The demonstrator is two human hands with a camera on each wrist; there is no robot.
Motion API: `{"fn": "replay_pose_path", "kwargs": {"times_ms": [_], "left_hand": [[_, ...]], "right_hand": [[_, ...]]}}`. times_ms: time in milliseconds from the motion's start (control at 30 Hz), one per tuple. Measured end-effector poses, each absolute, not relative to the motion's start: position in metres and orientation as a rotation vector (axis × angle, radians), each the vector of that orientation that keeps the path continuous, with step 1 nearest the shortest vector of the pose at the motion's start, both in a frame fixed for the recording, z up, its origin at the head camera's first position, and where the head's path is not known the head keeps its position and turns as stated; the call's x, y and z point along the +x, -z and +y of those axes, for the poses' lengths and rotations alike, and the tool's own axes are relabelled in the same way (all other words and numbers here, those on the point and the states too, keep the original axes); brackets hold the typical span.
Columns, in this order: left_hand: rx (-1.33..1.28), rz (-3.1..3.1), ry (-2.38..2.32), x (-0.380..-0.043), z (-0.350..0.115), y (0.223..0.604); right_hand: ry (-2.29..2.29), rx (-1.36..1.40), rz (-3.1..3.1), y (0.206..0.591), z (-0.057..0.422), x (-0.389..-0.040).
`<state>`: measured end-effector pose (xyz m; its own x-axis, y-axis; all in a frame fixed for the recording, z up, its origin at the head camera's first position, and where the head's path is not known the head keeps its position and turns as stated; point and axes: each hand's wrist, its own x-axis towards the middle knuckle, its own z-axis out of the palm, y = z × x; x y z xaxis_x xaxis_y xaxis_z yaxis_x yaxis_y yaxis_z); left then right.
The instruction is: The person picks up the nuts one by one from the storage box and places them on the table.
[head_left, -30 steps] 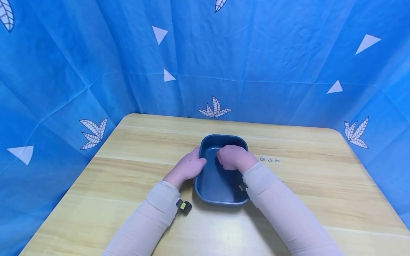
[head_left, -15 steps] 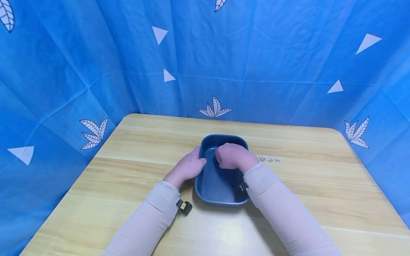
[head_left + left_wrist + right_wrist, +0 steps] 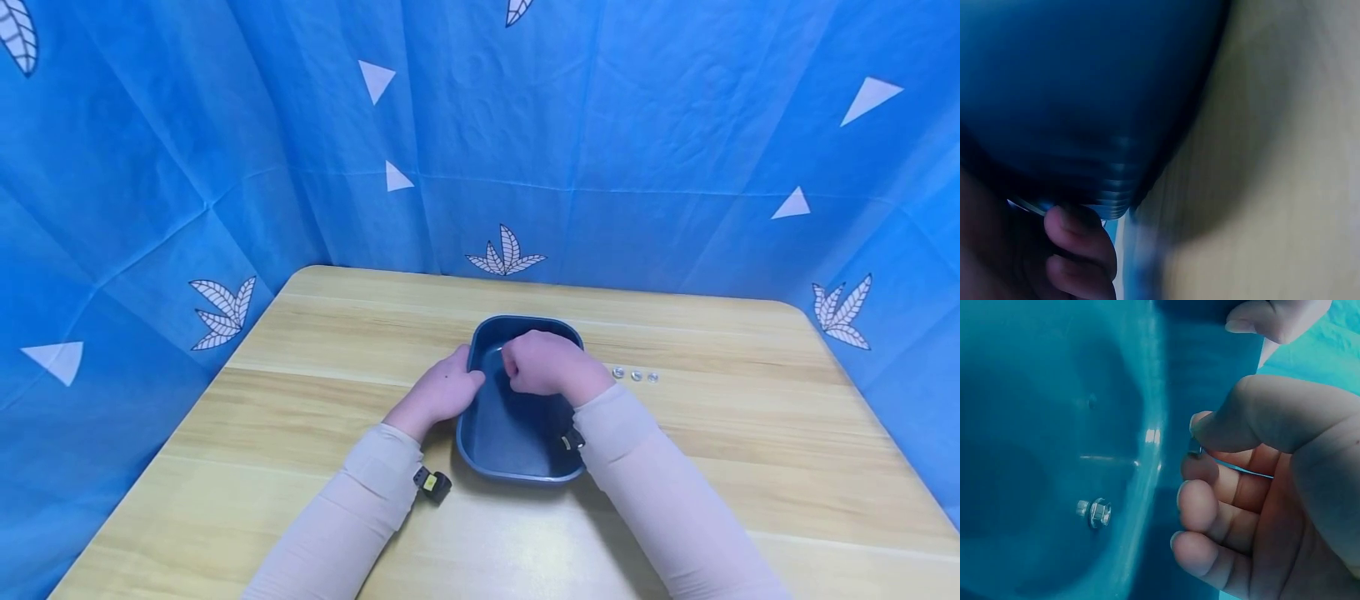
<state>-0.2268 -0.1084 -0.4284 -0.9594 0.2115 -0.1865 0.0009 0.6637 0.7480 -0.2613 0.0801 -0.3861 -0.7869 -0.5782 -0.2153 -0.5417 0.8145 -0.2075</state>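
Left wrist view is mostly blur, just the blue tray [image 3: 1085, 94] wall and cut-off fingertips [image 3: 1082, 234]. The right hand [image 3: 551, 367] hides whatever its thumb pinches; head view can't resolve it.

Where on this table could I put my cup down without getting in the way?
Bare wood lies left of the left hand, behind the tray, and far right beyond the three nuts. The middle is crowded: both hands work at the tray.

Bright, even light fills the head view, soft shadows pooling under the sleeves on the table [image 3: 315, 350] and the backdrop bowing at the edges — while both wrist views go dim and blue-tinted, the left badly blurred, the right only soft.
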Motion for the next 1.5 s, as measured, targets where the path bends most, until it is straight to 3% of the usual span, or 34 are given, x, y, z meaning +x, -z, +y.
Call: {"fn": "replay_pose_path", "kwargs": {"times_ms": [1233,1500], "left_hand": [[0.134,2.599,-1.223,-0.228,-0.108,0.432],[0.136,2.609,-1.211,-0.228,-0.107,0.431]], "right_hand": [[0.483,-0.808,2.882,0.331,0.12,-0.225],[0.52,-0.771,2.894,0.334,0.142,-0.222]]}}
